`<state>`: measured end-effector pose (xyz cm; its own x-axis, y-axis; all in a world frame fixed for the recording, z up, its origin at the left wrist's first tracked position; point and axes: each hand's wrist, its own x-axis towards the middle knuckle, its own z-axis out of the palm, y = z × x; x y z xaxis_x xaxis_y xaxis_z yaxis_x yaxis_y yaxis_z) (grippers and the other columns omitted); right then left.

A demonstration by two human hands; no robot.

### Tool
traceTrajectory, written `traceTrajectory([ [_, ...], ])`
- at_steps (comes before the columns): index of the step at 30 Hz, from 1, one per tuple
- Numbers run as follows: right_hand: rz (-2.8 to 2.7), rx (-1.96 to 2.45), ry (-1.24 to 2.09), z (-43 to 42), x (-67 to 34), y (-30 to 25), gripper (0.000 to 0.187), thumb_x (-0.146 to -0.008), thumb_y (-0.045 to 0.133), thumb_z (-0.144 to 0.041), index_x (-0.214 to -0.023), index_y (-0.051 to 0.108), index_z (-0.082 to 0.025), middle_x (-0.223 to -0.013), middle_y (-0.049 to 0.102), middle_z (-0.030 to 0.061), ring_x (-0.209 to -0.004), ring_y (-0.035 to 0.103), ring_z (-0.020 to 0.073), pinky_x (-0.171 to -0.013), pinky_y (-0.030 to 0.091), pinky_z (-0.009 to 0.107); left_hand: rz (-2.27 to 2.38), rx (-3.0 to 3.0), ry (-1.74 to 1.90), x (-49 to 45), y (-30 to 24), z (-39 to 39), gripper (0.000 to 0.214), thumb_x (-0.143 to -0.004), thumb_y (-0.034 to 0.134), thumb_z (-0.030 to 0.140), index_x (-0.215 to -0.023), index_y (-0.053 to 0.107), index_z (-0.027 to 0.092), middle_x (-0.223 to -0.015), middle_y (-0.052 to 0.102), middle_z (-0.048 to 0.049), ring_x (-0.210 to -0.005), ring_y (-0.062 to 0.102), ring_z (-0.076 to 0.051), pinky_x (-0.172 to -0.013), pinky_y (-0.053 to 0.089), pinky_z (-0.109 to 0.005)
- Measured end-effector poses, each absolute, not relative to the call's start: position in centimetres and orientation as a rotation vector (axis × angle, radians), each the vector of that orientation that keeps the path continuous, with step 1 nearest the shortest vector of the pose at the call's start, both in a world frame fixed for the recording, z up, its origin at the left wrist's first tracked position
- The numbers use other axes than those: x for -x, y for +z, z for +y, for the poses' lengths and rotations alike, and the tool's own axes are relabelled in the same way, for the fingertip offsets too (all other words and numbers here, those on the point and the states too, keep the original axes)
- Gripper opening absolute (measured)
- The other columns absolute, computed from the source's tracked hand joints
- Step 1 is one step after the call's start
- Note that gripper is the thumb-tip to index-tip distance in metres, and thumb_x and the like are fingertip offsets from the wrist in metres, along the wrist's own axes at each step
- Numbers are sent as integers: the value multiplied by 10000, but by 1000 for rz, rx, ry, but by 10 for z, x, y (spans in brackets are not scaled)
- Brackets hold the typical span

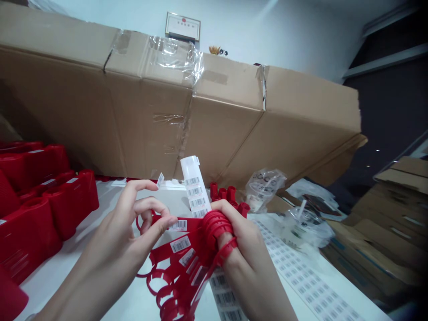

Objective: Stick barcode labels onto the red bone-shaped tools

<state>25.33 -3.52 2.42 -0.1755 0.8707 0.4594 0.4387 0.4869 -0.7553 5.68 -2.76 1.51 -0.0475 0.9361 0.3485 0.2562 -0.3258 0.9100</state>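
My right hand (247, 249) is closed round a bundle of flat red plastic pieces with ring ends (187, 267), several rings threaded over its fingers, and it also pinches a white strip of barcode stickers (195, 187) that stands upright. My left hand (133, 232) hovers at the bundle's left, its thumb and middle finger pressing a barcode sticker (178, 225) onto the top red piece. A small loose sticker (160, 179) clings to the tip of its raised index finger. Several red pieces in the bundle carry stickers.
Stacks of red plastic cups or holders (43, 200) fill the left of the white table (100, 209). A long sheet of barcode labels (301, 276) lies at the right. Crumpled clear bags (264, 185) and a tall cardboard wall (200, 120) stand behind. Cardboard boxes (394, 209) sit far right.
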Motion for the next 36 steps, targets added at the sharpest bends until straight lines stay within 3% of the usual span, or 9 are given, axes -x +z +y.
traceTrajectory([
  [17, -1796, 1101, 593, -36, -254, 23, 235, -946, 389, -88, -863, 556, -232, -742, 587, -25, -647, 516, 152, -562, 390, 266, 1293, -1696, 1398, -54, 13, -25, 397, -899, 660, 574, -1186, 483, 365, -827, 698, 26, -714, 550, -213, -529, 430, -286],
  [23, -1829, 1052, 552, -38, -254, 22, 253, -949, 370, -74, -895, 552, -241, -761, 606, -34, -662, 528, 146, -582, 410, 252, 1289, -1729, 1388, -56, 13, -26, 377, -922, 639, 547, -1192, 448, 366, -814, 695, 52, -710, 570, -205, -640, 457, -317],
  [30, -1823, 992, 480, -38, -251, 25, 214, -993, 358, -136, -878, 504, -242, -790, 628, -26, -674, 548, 148, -590, 427, 250, 1476, -1816, 1439, -55, 7, -9, 549, -871, 696, 569, -1238, 373, 319, -715, 569, 86, -582, 564, -192, -584, 431, -318],
  [33, -1792, 991, 437, -34, -252, 25, 199, -990, 371, -160, -848, 481, -246, -775, 617, -29, -670, 541, 148, -594, 430, 247, 1550, -1893, 1587, -51, 0, 1, 633, -823, 741, 586, -1221, 348, 290, -964, 574, 2, -852, 657, -254, -725, 495, -377],
  [36, -1781, 985, 506, -32, -250, 23, 181, -981, 376, -181, -881, 513, -245, -771, 627, -28, -654, 552, 147, -573, 438, 245, 1496, -1983, 1564, -52, -3, 3, 648, -822, 736, 590, -1214, 314, 292, -1239, 508, -91, -1115, 609, -314, -858, 498, -437],
])
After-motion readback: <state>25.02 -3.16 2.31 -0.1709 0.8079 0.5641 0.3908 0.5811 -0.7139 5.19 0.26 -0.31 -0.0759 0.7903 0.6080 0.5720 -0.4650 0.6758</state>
